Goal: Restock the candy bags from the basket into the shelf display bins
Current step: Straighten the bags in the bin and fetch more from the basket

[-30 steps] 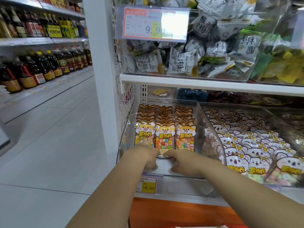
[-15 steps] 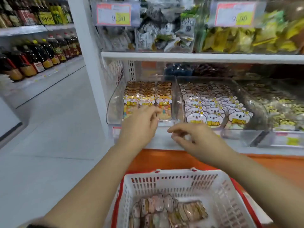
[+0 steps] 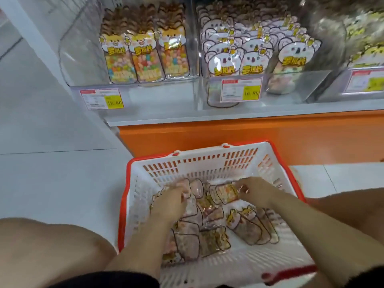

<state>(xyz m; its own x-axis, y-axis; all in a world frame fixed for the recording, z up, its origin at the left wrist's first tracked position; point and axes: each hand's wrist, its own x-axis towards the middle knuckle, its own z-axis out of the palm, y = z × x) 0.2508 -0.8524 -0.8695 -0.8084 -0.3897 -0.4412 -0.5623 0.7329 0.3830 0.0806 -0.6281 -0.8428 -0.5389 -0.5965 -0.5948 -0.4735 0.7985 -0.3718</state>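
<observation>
Basket (image 3: 207, 161) sits lower middle of frame, both hands in it. Over there the right hand (image 3: 256, 192) pinches a candy bag (image 3: 226, 193) by one end, bag lying sideways, pointing toward the left hand (image 3: 169, 204). That one's curled into the pile (image 3: 245, 225), too blurry to tell if it's got one. Straight up-frame, upper left, is the display bin (image 3: 83, 59), so the right hand's probably lifting first.

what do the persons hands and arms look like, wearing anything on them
The left hand and right hand wear no gloves. No rings show, though the picture is somewhat blurred. The left forearm and right forearm are uncovered wherever they are in view: no sleeves, watch or bands.
</observation>
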